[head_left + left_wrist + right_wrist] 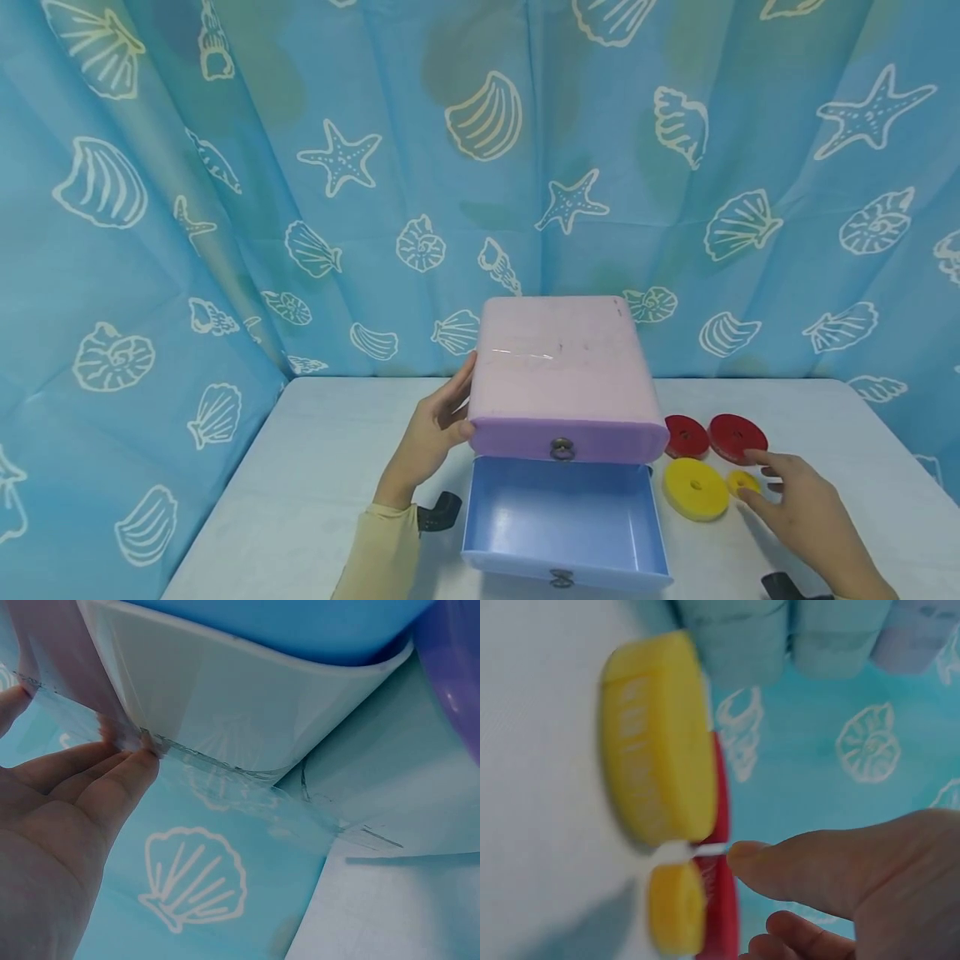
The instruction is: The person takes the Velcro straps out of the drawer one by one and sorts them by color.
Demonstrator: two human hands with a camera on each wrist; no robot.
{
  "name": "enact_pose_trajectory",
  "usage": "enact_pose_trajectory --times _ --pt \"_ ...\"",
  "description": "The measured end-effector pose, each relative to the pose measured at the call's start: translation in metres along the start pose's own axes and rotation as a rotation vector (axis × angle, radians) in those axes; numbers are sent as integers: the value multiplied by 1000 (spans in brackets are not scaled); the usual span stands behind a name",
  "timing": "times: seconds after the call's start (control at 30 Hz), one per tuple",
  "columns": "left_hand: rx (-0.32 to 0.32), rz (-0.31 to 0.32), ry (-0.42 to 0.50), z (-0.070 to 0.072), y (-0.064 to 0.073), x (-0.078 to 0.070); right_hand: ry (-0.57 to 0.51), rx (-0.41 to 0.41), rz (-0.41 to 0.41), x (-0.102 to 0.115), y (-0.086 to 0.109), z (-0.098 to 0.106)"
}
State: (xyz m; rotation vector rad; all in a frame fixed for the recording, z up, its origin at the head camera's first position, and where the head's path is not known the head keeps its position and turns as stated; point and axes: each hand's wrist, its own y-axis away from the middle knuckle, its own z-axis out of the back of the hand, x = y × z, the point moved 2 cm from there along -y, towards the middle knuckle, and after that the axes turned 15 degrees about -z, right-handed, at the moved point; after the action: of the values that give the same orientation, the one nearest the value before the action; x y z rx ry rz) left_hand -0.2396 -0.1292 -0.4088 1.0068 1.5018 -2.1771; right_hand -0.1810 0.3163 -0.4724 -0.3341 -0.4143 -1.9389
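Observation:
My left hand (422, 442) touches the left side of a small pink and purple drawer unit (562, 367), thumb near its front corner. Below the purple front, a light blue drawer (566, 512) is pulled out, its inner floor showing. In the left wrist view the fingertips (142, 754) lie against the unit's edge, by clear tape. To the right, my right hand (810, 512) hovers with thumb and fingers apart around a small yellow disc (744, 482) and a red disc (738, 438). In the right wrist view the thumb (780, 870) is clear of the small yellow disc (676, 907).
A large yellow disc (695, 489) and another red disc (686, 437) lie beside the unit's right side. All sit on a white-covered table (330, 467). A blue curtain (405, 167) with shell prints hangs behind and at the left.

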Motion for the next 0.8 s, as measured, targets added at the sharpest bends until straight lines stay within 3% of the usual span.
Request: enact_pose_trajectory --times 0.2,0.5,0.8 --pt "0 -2 -4 0 0 1 -30 -85 97 18 17 13" --pt "-2 -1 -3 0 0 0 -43 -155 147 43 43 24" --pt "-1 -1 -1 0 0 0 -95 -180 228 64 75 36"
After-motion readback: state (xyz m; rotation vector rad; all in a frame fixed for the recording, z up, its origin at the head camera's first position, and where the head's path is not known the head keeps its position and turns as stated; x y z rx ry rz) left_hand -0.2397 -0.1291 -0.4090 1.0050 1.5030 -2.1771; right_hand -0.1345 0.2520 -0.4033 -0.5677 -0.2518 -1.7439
